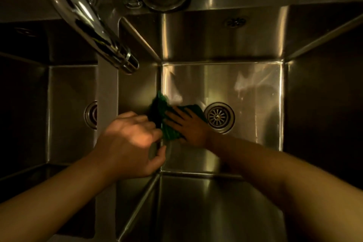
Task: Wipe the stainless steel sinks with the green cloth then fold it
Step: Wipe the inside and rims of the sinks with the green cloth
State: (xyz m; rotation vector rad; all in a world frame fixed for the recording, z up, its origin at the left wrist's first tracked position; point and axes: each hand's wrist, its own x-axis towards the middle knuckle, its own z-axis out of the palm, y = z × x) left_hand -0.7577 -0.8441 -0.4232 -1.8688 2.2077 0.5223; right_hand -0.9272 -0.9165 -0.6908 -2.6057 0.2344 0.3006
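The cloth (pixel 158 112) under my right hand (pixel 188 126) is dark green, the sink (pixel 255 84) brushed silver-grey with pale streaks, its drain (pixel 219 117) patterned with radial slots.

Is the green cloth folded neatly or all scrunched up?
Scrunched up: the cloth lies bunched against the left wall of the right sink, with the right hand pressing flat on it.

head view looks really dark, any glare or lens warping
head view: dim, warm light; glare streaks on the faucet and the floor of the right sink; the green cloth is nearly black in shadow; the wide-angle lens splays the sink walls outward.
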